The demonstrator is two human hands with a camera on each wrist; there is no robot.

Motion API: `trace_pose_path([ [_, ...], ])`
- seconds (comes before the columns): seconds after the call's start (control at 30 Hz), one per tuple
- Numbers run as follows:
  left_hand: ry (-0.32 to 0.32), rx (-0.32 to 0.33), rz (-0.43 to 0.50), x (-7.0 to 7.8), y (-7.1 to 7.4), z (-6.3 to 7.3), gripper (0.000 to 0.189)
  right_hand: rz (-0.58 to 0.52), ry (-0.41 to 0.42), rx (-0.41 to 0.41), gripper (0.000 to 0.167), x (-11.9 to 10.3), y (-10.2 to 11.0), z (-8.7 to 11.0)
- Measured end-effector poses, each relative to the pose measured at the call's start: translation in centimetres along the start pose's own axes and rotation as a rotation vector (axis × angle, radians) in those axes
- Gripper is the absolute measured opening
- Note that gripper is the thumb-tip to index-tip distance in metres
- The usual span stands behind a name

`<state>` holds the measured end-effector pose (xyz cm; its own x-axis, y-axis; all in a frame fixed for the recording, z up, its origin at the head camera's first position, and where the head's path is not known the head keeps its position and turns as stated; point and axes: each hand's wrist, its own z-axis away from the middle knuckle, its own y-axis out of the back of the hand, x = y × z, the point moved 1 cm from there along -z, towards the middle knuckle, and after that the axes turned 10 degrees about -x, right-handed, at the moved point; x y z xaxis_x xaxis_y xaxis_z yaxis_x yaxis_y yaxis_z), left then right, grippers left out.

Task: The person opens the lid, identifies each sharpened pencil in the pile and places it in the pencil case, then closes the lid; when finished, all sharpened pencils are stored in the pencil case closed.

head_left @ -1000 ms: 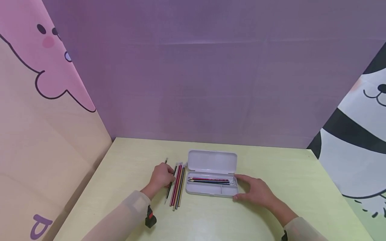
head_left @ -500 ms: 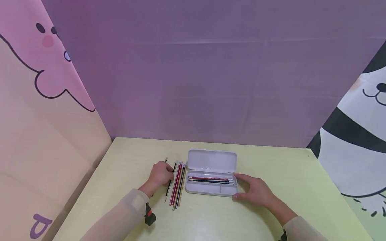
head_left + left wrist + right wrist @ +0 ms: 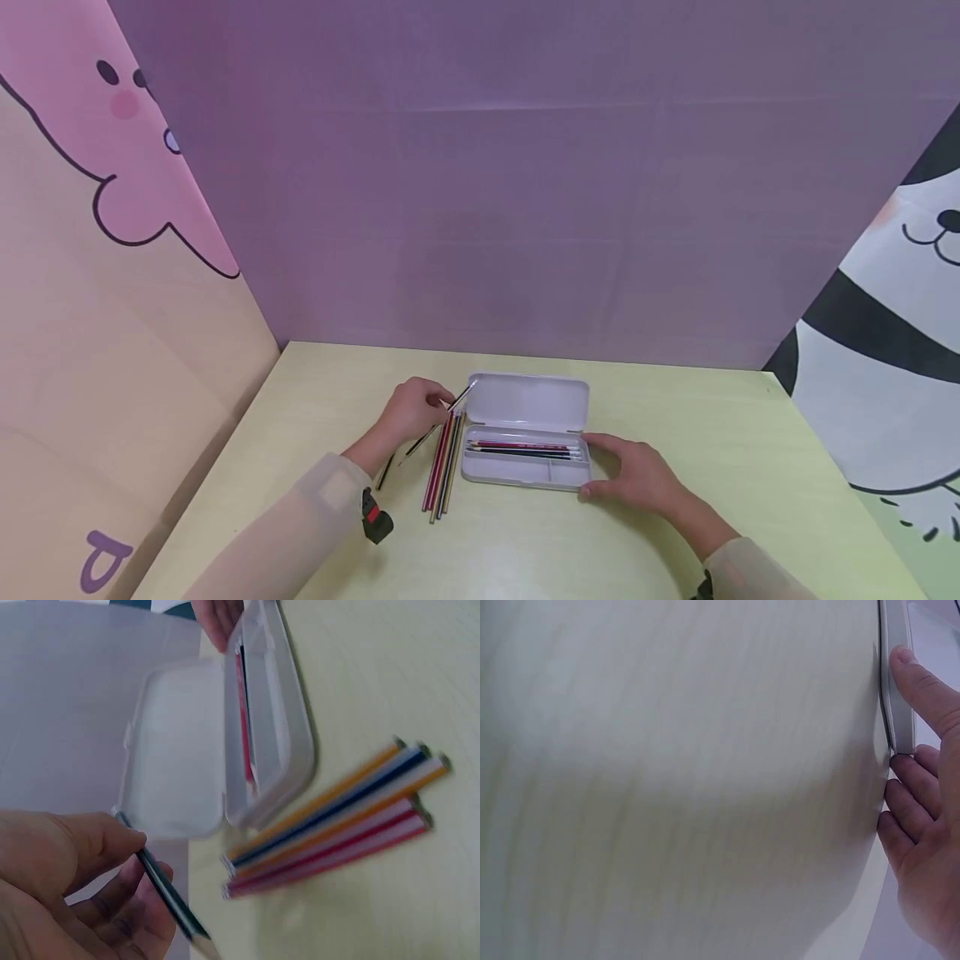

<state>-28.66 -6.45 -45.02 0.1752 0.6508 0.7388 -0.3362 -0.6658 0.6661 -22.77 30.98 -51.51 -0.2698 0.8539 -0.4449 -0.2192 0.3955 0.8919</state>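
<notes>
My left hand (image 3: 416, 410) pinches a dark pencil (image 3: 166, 889) between thumb and fingers, its sharpened tip pointing down in the left wrist view. It is over the top ends of a row of loose pencils (image 3: 443, 471), red, yellow and dark blue, lying left of the case. The white pencil case (image 3: 506, 473) lies with its lid (image 3: 528, 400) laid back. Several pencils (image 3: 525, 448), red and dark, lie in its long rear compartment. My right hand (image 3: 637, 477) grips the case's right end, thumb at the front corner (image 3: 904, 656) and fingers at the end.
Another dark pencil (image 3: 385, 472) lies on the pale table (image 3: 675, 400), partly hidden behind the left wrist. A purple backdrop (image 3: 525, 208) rises at the table's far edge, with printed side panels left and right.
My left hand has lifted the dark pencil off the table and moved up and right with it, tilting its top toward the case lid. The right hand and case have stayed put.
</notes>
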Motion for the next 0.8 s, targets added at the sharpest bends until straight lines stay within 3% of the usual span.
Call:
trace_pose_path([
  [0.2,-0.068,-0.124,-0.009,2.3,-1.5,-1.2,0.019,0.005,-0.001,0.005,0.091,0.0,0.1,0.1],
  [0.47,-0.156,-0.229,-0.086,4.1,-5.2,-4.0,0.015,-0.007,-0.006,0.017,0.09,0.1,0.1,0.0],
  [0.63,-0.18,-0.302,-0.113,5.5,-7.6,-4.6,0.016,-0.009,0.001,0.014,0.089,0.0,0.1,0.1],
  [0.8,-0.214,-0.348,-0.226,6.3,-9.3,-4.9,0.019,-0.007,-0.014,0.009,0.09,0.0,0.0,0.1],
])
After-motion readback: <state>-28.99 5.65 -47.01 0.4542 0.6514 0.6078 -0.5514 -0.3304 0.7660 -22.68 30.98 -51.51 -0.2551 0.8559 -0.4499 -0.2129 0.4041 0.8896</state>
